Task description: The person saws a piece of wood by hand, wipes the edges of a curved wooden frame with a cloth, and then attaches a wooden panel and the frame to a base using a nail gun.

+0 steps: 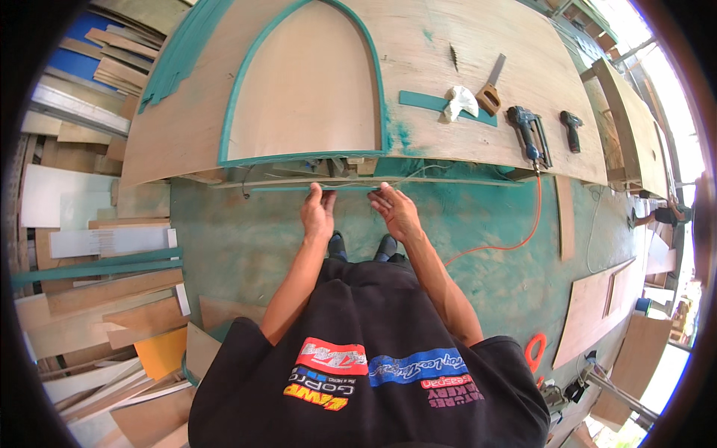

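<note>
In front of the workbench I hold a thin teal strip (280,189) level, at about the height of the bench's near edge. My left hand (317,215) pinches it between thumb and fingers. A short way to the right, my right hand (399,212) has its fingertips closed on the strip near its right end. Just beyond my hands lies an arched panel (306,89) with a teal border (246,69), flat on the bench top. Its straight bottom edge faces me. A thin pale wire (413,175) trails near my right hand.
On the bench (422,89) lie a handsaw (490,95), a white crumpled piece (461,103) on a teal board (418,99), a nail gun (529,134) with an orange hose (537,216), and a drill (571,131). Teal strips (183,56) lie far left. Wood offcuts (112,299) crowd the left floor.
</note>
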Available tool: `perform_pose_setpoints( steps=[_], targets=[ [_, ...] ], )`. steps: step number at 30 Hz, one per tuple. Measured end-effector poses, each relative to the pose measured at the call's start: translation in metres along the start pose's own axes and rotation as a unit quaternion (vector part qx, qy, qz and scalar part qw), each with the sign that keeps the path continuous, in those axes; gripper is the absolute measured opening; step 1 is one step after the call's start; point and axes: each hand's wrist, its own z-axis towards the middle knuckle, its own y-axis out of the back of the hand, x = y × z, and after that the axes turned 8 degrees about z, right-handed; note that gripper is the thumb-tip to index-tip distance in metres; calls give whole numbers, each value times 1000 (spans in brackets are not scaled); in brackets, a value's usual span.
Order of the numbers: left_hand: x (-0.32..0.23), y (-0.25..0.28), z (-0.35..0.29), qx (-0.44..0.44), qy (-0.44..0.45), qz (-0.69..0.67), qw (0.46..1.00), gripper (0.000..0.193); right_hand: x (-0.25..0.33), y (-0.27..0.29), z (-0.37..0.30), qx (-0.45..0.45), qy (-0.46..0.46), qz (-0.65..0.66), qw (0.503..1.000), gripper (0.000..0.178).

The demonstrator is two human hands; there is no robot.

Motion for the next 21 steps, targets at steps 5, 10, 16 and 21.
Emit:
perform_pose_setpoints(
  steps=[5, 10, 16, 21],
  targets=[
    [7, 0, 37, 2, 7, 29, 1000, 33, -13, 15, 48, -24, 58, -15, 998, 45],
    [-10, -3, 63, -48, -39, 19, 998, 38, 0, 10, 60, -35, 70, -41, 996, 52],
    [-9, 12, 84, -77, -44, 29, 996, 35, 0, 21, 77, -47, 60, -45, 996, 57],
    [-20, 37, 110, -61, -1, 1, 998, 36, -8, 17, 97, -13, 32, -24, 999, 60]
  ],
)
